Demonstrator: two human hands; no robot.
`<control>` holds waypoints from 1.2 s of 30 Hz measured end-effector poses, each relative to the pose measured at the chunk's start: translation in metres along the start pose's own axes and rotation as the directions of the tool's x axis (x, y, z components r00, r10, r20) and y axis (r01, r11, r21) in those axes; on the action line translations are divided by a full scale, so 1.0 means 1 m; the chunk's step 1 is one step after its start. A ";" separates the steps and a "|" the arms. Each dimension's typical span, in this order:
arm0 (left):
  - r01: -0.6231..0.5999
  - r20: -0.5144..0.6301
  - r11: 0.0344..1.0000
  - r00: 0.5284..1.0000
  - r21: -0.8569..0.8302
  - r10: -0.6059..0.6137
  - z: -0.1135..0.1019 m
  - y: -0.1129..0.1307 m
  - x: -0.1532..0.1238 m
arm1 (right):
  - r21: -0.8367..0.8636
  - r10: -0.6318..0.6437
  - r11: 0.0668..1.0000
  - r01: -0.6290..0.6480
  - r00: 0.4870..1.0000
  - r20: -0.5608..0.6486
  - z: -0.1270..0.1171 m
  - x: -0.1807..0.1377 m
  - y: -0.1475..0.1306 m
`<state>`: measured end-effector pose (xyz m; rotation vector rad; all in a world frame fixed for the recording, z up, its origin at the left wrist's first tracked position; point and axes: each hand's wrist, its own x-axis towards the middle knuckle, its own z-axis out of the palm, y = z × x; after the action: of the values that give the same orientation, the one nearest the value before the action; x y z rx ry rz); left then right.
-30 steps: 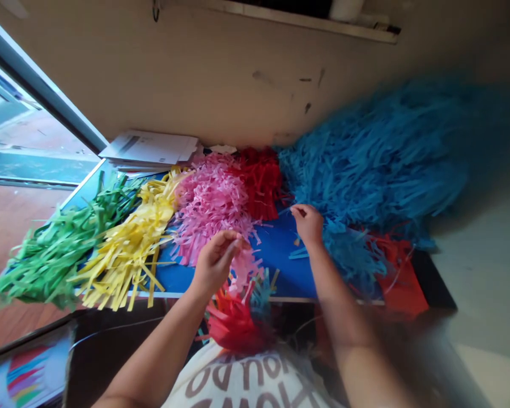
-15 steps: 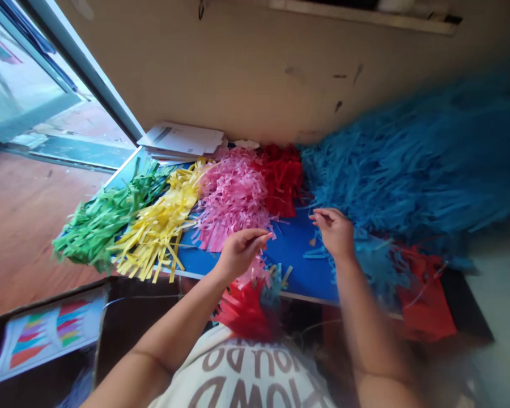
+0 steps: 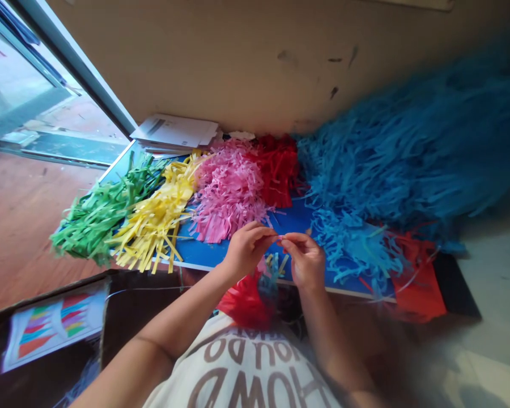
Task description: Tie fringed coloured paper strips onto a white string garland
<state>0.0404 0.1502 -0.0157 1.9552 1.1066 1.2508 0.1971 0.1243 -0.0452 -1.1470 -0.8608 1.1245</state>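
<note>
My left hand (image 3: 250, 249) and my right hand (image 3: 308, 259) meet over the front of the blue table, thumbs and forefingers pinched together. Between the fingertips shows a small pinkish-red paper strip (image 3: 280, 241), mostly hidden by the fingers. Just below them, against my shirt, hangs a bunch of red fringed paper (image 3: 246, 300), with bits of blue fringe (image 3: 270, 272) and yellow beside it. Beyond my left hand lies a pile of pink fringed paper (image 3: 227, 190). A light blue fringe bunch (image 3: 357, 243) is to the right of my right hand.
Green fringe (image 3: 106, 212), yellow fringe (image 3: 157, 212) and dark red fringe (image 3: 278, 170) lie along the blue table (image 3: 206, 255). A large blue fringe heap (image 3: 408, 153) fills the right. Stacked papers (image 3: 176, 131) rest by the wall. A printed sheet (image 3: 53, 328) is at lower left.
My right hand has moved left and down to meet my left hand. Before, the two were apart above the table. The view has tilted slightly downward.
</note>
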 end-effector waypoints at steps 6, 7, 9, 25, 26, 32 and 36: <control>-0.118 0.105 0.985 0.989 0.129 0.105 -0.008 0.003 0.000 | -0.089 -0.030 0.996 0.025 0.998 -0.057 0.000 -0.006 -0.003; -0.161 0.138 0.974 0.981 0.160 0.139 -0.010 0.003 0.001 | -0.138 -0.056 0.989 0.049 0.997 -0.048 -0.001 -0.007 -0.004; -0.244 0.201 0.950 0.958 0.197 0.204 -0.013 0.003 0.003 | -0.244 -0.136 0.961 0.134 0.991 0.011 -0.004 -0.008 -0.007; -0.088 0.273 0.994 0.960 0.071 0.065 -0.014 0.011 0.007 | -0.341 -0.221 0.897 0.280 0.954 0.202 -0.022 -0.004 -0.018; -0.112 0.266 0.990 0.960 0.086 0.086 -0.014 0.012 0.008 | -0.364 -0.232 0.884 0.293 0.951 0.204 -0.022 -0.004 -0.019; -0.131 0.251 0.991 0.960 0.014 0.124 -0.012 0.010 0.009 | -0.369 -0.194 0.899 0.238 0.969 0.154 -0.024 -0.009 -0.020; -0.270 0.165 0.963 0.951 0.020 0.263 -0.007 0.006 0.007 | -0.370 -0.157 0.910 0.186 0.982 0.107 -0.023 -0.013 -0.020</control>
<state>0.0378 0.1530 -0.0049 2.2525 0.8144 1.1848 0.2205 0.1056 -0.0309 -1.3195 -1.2533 0.8805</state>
